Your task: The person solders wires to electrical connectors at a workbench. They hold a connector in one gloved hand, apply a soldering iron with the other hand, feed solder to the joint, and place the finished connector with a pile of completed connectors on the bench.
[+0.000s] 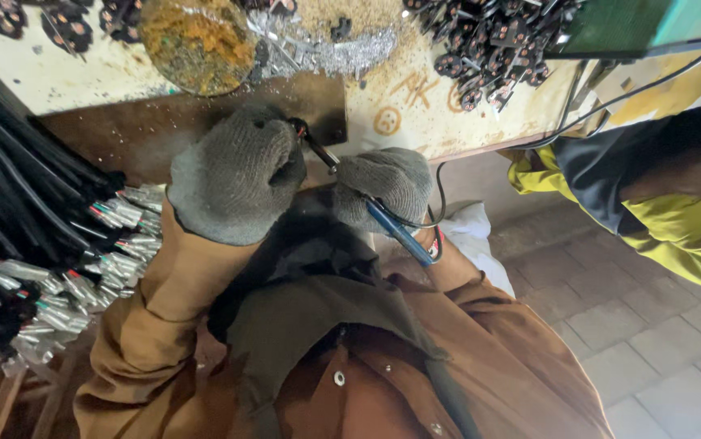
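Both my hands wear grey knit gloves at the near edge of a worn workbench (415, 106). My left hand (236, 175) is closed around a small dark connector piece (297, 128) with a thin wire. My right hand (387, 183) grips a blue-handled soldering iron (395, 232). Its metal tip (322, 154) points up-left and meets the piece in my left hand. A black cord runs from the iron's handle off to the right.
A bundle of black cables with foil-wrapped ends (66, 268) lies at the left. A pile of dark plugs (496, 45) and a rusty round dish (196, 41) sit on the bench. Another person in a yellow jacket (675, 219) stands at the right.
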